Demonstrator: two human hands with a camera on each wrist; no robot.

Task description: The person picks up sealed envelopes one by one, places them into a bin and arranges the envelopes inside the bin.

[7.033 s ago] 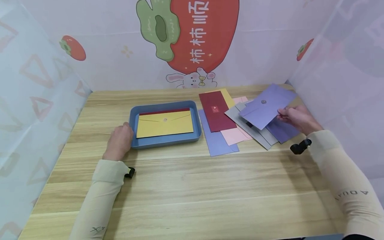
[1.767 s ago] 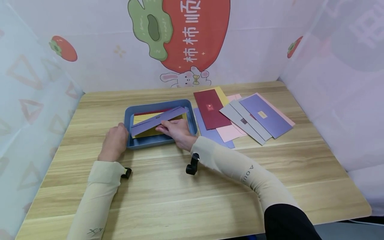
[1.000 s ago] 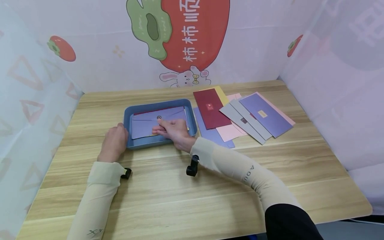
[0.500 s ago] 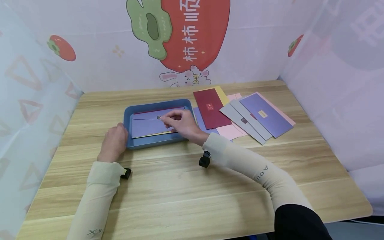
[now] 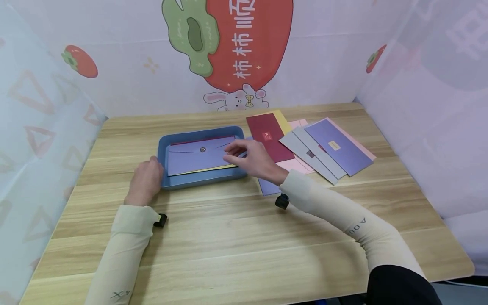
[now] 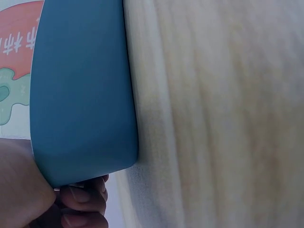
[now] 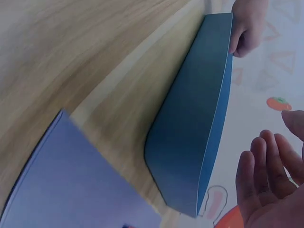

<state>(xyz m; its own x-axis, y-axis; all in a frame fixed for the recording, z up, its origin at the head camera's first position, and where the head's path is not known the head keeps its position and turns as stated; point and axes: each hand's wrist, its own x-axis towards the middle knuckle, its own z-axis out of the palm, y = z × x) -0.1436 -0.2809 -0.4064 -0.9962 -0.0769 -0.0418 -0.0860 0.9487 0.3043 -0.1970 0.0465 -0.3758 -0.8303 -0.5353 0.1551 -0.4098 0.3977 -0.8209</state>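
My left hand (image 5: pixel 145 180) grips the left end of a blue tray (image 5: pixel 202 182); in the left wrist view its curled fingers (image 6: pixel 83 199) show just beyond the tray's corner. A lilac envelope (image 5: pixel 190 161) with a dark round seal lies flat in the tray, flap side up. Under it show the edges of a yellow envelope (image 5: pixel 202 171) and a dark red one. Over the tray's right end is my right hand (image 5: pixel 257 160), holding nothing, fingers loosely bent and thumb apart. The right wrist view shows those fingers (image 7: pixel 266 166) spread above the tray's rim.
Right of the tray, loose envelopes overlap on the wooden table (image 5: pixel 213 237): dark red (image 5: pixel 263 127), yellow (image 5: pixel 282 120), pink (image 5: pixel 301 166), grey (image 5: pixel 309 154), purple (image 5: pixel 339 146) and a lilac one (image 5: pixel 270 187) partly behind my right hand. Printed cloth walls stand at the back and both sides.
My right hand brought the lilac envelope from the right pile, laid it on the yellow one, let go and drew back rightward. The left hand stays at the tray's left end.
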